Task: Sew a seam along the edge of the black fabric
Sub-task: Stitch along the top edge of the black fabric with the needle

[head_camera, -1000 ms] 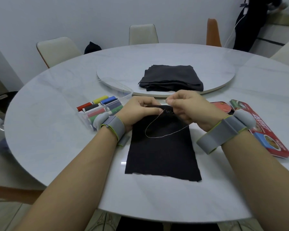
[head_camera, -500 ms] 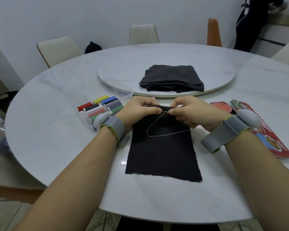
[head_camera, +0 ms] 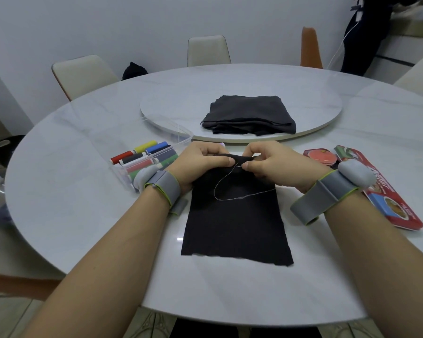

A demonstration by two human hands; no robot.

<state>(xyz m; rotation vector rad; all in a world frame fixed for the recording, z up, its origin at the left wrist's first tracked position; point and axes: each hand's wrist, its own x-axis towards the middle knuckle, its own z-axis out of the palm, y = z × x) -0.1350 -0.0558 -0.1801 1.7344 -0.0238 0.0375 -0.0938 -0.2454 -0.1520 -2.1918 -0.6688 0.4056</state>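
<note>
A black fabric (head_camera: 235, 223) lies flat on the white round table (head_camera: 83, 203) in front of me, its far edge folded over and lifted. My left hand (head_camera: 200, 164) grips that folded edge, thumb on top. My right hand (head_camera: 271, 164) holds the same edge from the right and pinches something small at the fold where the thread starts; a needle is too small to make out. A thin pale thread (head_camera: 230, 191) loops from the fold down over the cloth.
A clear plastic box of coloured thread spools (head_camera: 147, 157) sits left of my left hand. A folded dark cloth pile (head_camera: 249, 115) rests on the turntable (head_camera: 171, 118). A red tin and its lid (head_camera: 391, 191) lie at right. Chairs ring the table.
My right hand has come down from above the edge and closed in on the fold beside my left hand. The thread loop has shifted slightly on the cloth.
</note>
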